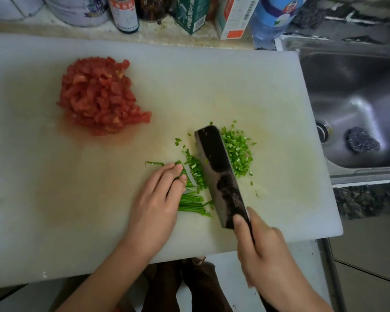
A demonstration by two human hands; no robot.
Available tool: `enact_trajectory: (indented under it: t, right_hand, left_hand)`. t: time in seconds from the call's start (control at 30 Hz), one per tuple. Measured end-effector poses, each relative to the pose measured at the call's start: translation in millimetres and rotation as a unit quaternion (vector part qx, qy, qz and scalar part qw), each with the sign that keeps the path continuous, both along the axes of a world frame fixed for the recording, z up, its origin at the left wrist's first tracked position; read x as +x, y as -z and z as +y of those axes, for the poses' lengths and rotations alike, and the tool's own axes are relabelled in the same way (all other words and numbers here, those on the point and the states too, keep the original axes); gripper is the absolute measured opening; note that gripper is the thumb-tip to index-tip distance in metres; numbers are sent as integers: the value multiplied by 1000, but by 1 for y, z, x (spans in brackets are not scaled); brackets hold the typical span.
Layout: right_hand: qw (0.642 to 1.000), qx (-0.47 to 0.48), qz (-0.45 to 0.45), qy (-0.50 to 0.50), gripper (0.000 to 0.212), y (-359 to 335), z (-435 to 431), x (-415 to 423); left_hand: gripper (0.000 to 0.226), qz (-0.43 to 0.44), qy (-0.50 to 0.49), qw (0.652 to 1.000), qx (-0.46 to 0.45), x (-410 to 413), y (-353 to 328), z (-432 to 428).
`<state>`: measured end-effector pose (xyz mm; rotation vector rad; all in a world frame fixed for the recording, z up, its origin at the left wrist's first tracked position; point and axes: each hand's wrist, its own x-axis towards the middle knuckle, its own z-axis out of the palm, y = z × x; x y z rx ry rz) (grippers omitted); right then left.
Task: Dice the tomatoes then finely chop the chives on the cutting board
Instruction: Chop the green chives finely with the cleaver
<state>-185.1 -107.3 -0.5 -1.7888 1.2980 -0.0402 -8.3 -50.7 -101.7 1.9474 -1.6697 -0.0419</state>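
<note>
On a white cutting board (257, 86), the right hand (263, 255) wrapped its fingers round the handle of a dark cleaver (218, 174). The left hand (158, 199), fingertips curled, held uncut chives (193, 204) just left of the blade. Chopped chives (236, 152) lay right of it; diced tomatoes (99, 95) sat far left.

The cutting board (43, 199) has open room along its left side and near-left corner. A tomato pile (99, 95) fills the far left. The left hand (155, 203), right hand (263, 251), knife (218, 172) and chives (238, 154) crowd the near middle. Bottles (124, 14) and cartons (189, 14) line the far edge, and a sink (358, 97) lies just beside the right edge.
</note>
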Motion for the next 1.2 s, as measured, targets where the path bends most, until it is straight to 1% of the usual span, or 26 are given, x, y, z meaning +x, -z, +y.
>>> enact_trajectory:
  t: [0.07,0.1,0.13,0.27,0.47,0.57,0.63,0.73,0.8,0.87,1.0,1.13,1.2]
  right_hand:
    - [1000,-18,19,-9,31,6,14,-4]
    - [999,-26,23,-15,36,8,20,-5]
    - [999,-32,21,-19,36,9,23,-3]
    - [998,-37,30,-35,21,11,25,3]
    - [990,-60,106,-69,15,17,27,19]
    - [989,-71,108,-74,16,20,30,30]
    - [986,-84,118,-84,18,21,29,34]
    - [990,-87,91,-66,19,24,26,35]
    - [987,-109,82,-82,22,25,23,35]
    - [985,-126,75,-87,24,24,20,40]
    - [985,-153,42,-67,27,27,-4,63]
    - [989,-140,1,-49,27,30,-17,74]
    - [989,-140,6,-54,26,30,-23,66]
  left_hand:
    - [9,-6,-6,1000,-3,0,-2,0]
    - [9,-10,-8,1000,-4,-1,-2,-1]
    - [9,-15,-9,1000,-6,-1,-2,-1]
    - [4,-14,-14,1000,-20,-1,-3,-1]
    - [9,-4,-23,999,-36,-4,-3,-2]
    - [19,23,-40,999,-26,-10,-2,-1]
    - [20,17,-62,998,-18,-17,-2,-3]
    - [17,-15,-60,998,-9,-21,3,-4]
    - [16,-26,-59,998,-1,-19,6,-5]
    - [16,-19,-57,998,1,-17,6,-3]
    - [22,-17,-45,999,3,-15,6,-4]
    - [27,-24,-47,999,-2,-14,5,-4]
    - [29,-28,-44,999,-9,-14,4,-3]
